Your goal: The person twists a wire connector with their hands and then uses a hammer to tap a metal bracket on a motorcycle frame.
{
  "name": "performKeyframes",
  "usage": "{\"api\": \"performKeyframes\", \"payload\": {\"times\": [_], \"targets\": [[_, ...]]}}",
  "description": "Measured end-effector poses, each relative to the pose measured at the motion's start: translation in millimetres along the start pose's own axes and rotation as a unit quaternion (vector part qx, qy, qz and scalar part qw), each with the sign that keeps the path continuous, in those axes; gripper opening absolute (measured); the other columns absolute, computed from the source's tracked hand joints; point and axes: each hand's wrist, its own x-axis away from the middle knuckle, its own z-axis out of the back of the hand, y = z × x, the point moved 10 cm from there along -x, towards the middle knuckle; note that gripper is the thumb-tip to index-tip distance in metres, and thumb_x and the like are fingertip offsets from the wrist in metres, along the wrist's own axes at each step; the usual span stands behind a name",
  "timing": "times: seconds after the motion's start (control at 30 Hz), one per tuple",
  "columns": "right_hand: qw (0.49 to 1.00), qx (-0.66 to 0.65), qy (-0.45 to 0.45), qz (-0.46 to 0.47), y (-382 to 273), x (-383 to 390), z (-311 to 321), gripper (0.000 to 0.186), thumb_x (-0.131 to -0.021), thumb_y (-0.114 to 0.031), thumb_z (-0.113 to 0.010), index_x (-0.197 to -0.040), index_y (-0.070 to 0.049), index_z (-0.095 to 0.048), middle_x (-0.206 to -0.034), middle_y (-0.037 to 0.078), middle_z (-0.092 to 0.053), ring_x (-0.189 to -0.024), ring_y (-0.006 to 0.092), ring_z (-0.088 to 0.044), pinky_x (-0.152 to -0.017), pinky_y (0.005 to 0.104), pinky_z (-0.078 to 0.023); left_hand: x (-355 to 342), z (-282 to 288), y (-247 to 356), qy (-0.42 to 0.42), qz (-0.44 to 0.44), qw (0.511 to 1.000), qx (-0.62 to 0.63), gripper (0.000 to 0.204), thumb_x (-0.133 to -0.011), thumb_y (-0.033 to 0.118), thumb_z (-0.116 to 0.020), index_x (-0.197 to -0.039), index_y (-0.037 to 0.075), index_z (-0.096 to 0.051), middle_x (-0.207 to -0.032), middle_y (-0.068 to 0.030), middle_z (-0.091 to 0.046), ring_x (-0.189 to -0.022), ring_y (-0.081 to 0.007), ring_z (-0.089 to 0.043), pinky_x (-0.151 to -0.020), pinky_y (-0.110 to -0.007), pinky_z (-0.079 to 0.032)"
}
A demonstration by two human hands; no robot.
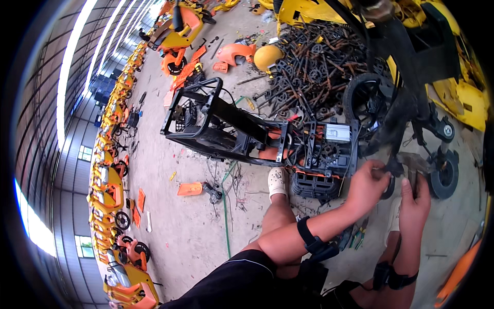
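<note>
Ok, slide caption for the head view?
Right hand gripping a hammer beside the left hand, near a stripped black scooter frame and a scrap heap.

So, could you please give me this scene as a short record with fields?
Left hand: at a dark part, grip unclear
Right hand: around the handle of a hammer
Right of hammer: small wheel
Ahead: black frame bearing a silver box
Beyond frame: heap of dark metal parts
Far left: row of yellow-orange vehicles
</note>
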Motion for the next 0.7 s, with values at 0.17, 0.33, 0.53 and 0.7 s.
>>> {"api": "performKeyframes", "payload": {"times": [0.17,0.33,0.53,0.7], "targets": [[1.000,0.008,0.021,-0.007,15,0,4,0.040,-0.103,-0.012,-0.065,-0.136,0.007,-0.055,-0.123,0.013,-0.068,-0.109,0.0162,-0.062,-0.098,0.0298,-0.047,7,0,12,0.038,-0.058,0.997,-0.035,0.037,-0.093,0.009,-0.076,-0.122,-0.001,-0.056,-0.081,-0.0080,-0.071,-0.066,-0.0083,-0.062,-0.059,-0.028,-0.051],[0.999,0.000,0.035,-0.012,10,-2,0,0.025,-0.100,-0.008,-0.067,-0.121,0.004,-0.058,-0.110,0.007,-0.068,-0.096,0.0119,-0.062,-0.088,0.0284,-0.049,8,-4,12,0.047,-0.072,0.995,-0.058,0.034,-0.093,0.009,-0.076,-0.119,-0.001,-0.057,-0.082,-0.0100,-0.071,-0.067,-0.0108,-0.065,-0.060,-0.028,-0.052],[0.996,0.014,0.063,0.063,-3,2,-20,0.017,-0.096,-0.004,-0.070,-0.108,-0.001,-0.057,-0.098,0.005,-0.067,-0.091,0.0128,-0.063,-0.082,0.0296,-0.050,8,3,9,0.045,-0.081,0.994,-0.060,0.031,-0.092,0.009,-0.076,-0.115,-0.002,-0.060,-0.083,-0.0104,-0.072,-0.070,-0.0122,-0.068,-0.063,-0.030,-0.054],[0.983,0.105,0.117,0.094,-25,10,-15,0.019,-0.093,-0.006,-0.075,-0.105,-0.001,-0.061,-0.097,0.007,-0.069,-0.088,0.0164,-0.065,-0.079,0.0328,-0.052,10,1,17,0.077,-0.091,0.991,-0.061,0.034,-0.089,0.009,-0.079,-0.115,-0.001,-0.060,-0.086,-0.0107,-0.072,-0.076,-0.0111,-0.067,-0.065,-0.030,-0.055]]}}
